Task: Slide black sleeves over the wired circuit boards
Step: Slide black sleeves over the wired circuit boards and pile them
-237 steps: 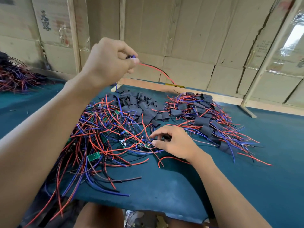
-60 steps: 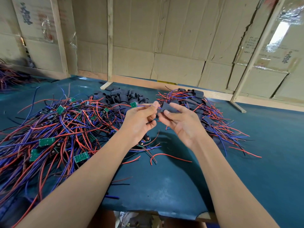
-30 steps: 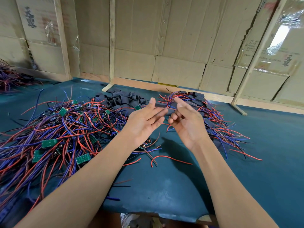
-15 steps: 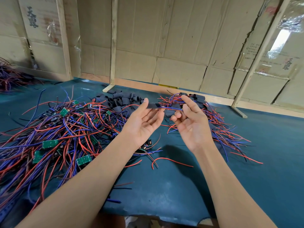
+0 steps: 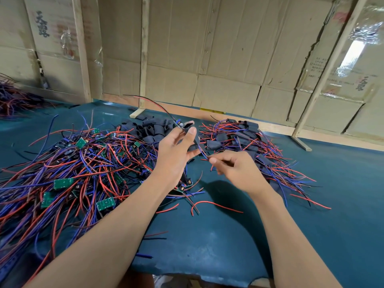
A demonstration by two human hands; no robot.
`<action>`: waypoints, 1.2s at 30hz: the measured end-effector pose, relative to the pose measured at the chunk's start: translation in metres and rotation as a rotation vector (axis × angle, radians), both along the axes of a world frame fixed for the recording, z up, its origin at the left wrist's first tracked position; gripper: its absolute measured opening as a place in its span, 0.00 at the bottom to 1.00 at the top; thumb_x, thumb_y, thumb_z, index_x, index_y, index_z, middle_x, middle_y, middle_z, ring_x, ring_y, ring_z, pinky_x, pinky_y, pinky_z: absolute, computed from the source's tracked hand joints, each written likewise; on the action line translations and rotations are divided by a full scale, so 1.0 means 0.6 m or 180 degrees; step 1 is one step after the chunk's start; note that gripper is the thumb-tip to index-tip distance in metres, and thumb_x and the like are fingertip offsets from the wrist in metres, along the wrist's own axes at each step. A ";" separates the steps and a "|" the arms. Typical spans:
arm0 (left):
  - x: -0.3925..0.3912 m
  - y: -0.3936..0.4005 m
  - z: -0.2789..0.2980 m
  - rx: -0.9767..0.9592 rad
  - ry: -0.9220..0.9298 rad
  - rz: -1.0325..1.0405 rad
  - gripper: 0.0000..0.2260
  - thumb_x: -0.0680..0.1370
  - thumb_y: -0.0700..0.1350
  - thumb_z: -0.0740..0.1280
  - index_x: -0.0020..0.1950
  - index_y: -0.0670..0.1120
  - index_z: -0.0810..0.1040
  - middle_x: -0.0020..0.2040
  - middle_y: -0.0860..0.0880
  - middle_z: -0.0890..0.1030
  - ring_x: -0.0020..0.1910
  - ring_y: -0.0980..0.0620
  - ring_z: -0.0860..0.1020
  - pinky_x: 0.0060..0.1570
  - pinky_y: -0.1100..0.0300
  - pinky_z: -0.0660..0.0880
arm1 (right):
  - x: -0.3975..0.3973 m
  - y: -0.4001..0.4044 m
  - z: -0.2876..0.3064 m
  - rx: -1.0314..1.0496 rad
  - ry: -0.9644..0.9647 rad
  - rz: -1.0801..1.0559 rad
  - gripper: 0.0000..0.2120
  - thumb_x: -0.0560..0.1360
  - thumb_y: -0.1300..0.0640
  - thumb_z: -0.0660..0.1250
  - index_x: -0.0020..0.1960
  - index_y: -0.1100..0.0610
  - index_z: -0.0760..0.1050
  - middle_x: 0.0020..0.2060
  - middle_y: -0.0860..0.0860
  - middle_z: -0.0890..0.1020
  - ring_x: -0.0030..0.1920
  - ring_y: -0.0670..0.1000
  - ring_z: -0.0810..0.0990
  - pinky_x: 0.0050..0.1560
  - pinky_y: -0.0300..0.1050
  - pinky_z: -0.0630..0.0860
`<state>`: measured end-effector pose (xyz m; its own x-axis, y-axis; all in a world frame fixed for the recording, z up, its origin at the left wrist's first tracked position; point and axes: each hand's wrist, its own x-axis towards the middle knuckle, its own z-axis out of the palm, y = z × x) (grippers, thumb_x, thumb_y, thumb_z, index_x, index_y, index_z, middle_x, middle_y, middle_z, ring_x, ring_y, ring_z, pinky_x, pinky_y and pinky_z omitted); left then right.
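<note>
My left hand [image 5: 176, 152] holds a black sleeve [image 5: 194, 138] upright between thumb and fingers; a small board end with red and black wires sticks out of its top. Below the sleeve, blue and red wires [image 5: 203, 153] come out, and my right hand [image 5: 232, 167] pinches their ends. A tangle of bare green circuit boards [image 5: 62, 182] with red and blue wires covers the table's left. Loose black sleeves [image 5: 151, 127] lie heaped behind my left hand. Sleeved boards [image 5: 239, 138] with wires form a pile at the right.
The table has a dark teal cover [image 5: 218, 235] with its front edge near my arms. Cardboard walls and wooden posts [image 5: 143, 53] stand behind it. Another wire bundle [image 5: 14, 98] lies far left. Single red wires [image 5: 216, 204] lie loose in front.
The sleeve went from lying flat between both hands to upright in my left hand. My right hand dropped lower and now pinches the wires coming out of the sleeve's bottom.
</note>
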<state>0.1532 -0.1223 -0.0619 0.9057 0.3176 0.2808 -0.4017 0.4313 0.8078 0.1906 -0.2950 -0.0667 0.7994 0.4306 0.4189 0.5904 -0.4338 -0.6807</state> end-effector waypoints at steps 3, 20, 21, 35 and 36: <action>0.001 -0.001 0.001 0.0010 -0.0130 0.0015 0.08 0.80 0.40 0.67 0.59 0.45 0.81 0.48 0.48 0.81 0.48 0.51 0.79 0.52 0.53 0.80 | 0.005 -0.001 0.003 -0.0061 -0.0364 -0.0163 0.05 0.80 0.61 0.69 0.50 0.60 0.83 0.31 0.41 0.75 0.31 0.37 0.74 0.36 0.29 0.65; -0.008 -0.017 -0.008 0.2267 -0.0656 0.0834 0.12 0.82 0.44 0.66 0.65 0.55 0.75 0.56 0.50 0.77 0.46 0.67 0.78 0.47 0.72 0.73 | 0.004 0.011 -0.004 -0.0658 -0.0506 -0.0630 0.14 0.81 0.63 0.61 0.61 0.51 0.80 0.44 0.53 0.86 0.54 0.60 0.80 0.60 0.55 0.74; -0.009 -0.017 -0.011 0.2648 -0.0869 0.1050 0.15 0.82 0.44 0.66 0.68 0.53 0.74 0.55 0.54 0.73 0.47 0.70 0.75 0.46 0.75 0.70 | 0.004 0.014 -0.006 -0.0758 -0.0505 -0.0632 0.15 0.80 0.63 0.62 0.60 0.50 0.80 0.46 0.51 0.86 0.57 0.59 0.80 0.63 0.53 0.71; -0.003 -0.013 -0.022 0.3064 -0.0926 0.1282 0.20 0.77 0.33 0.62 0.69 0.41 0.74 0.60 0.42 0.73 0.62 0.49 0.75 0.62 0.49 0.75 | -0.050 0.031 0.035 0.0331 -0.1705 0.0440 0.26 0.63 0.69 0.71 0.61 0.60 0.79 0.42 0.53 0.74 0.42 0.50 0.74 0.49 0.35 0.69; -0.005 -0.009 -0.024 0.3223 -0.0911 0.1421 0.22 0.77 0.31 0.63 0.71 0.42 0.74 0.60 0.44 0.73 0.61 0.48 0.75 0.62 0.48 0.74 | -0.049 0.032 0.032 0.0331 -0.1766 0.0390 0.24 0.64 0.70 0.72 0.60 0.61 0.80 0.42 0.53 0.75 0.43 0.49 0.73 0.49 0.35 0.69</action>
<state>0.1503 -0.1276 -0.0762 0.6304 0.1054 0.7690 -0.5809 -0.5931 0.5575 0.1612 -0.2756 -0.0474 0.3948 0.4403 0.8064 0.9129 -0.2871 -0.2901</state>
